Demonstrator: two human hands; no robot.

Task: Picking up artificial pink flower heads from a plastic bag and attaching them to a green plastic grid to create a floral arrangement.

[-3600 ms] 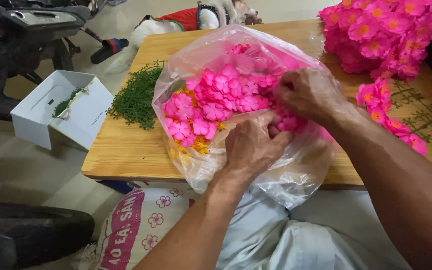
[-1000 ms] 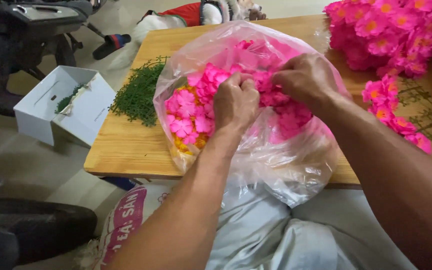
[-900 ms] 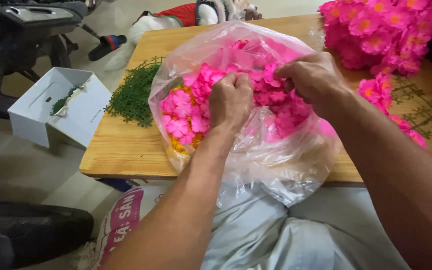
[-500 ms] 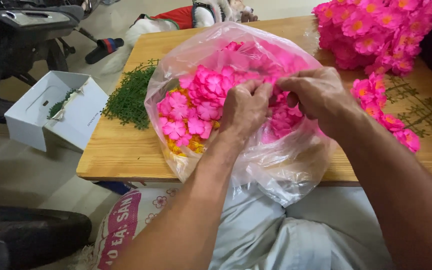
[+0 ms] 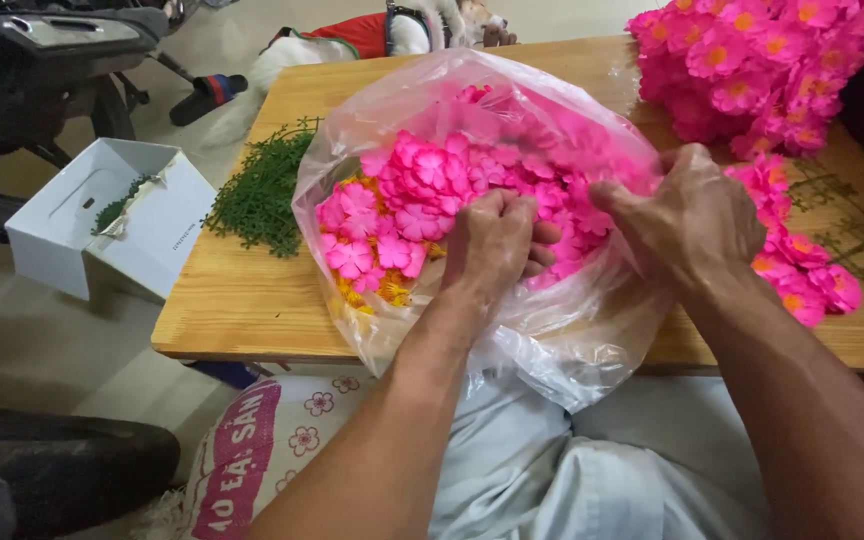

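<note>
A clear plastic bag full of loose pink artificial flowers, with some yellow pieces at its lower left, lies on a low wooden table. My left hand is inside the bag's mouth, fingers curled closed around pink flowers. My right hand grips the bag's right edge and presses on the flowers there. The bag's lower end hangs over the table's front edge above my lap.
A heap of assembled pink flowers fills the table's far right, with more beside my right hand. Green sprigs lie left of the bag. A white open box and a printed sack sit on the floor.
My left hand went from resting on the bag's outside to reaching inside among the flowers and closing on some. My right hand slid right along the bag's edge.
</note>
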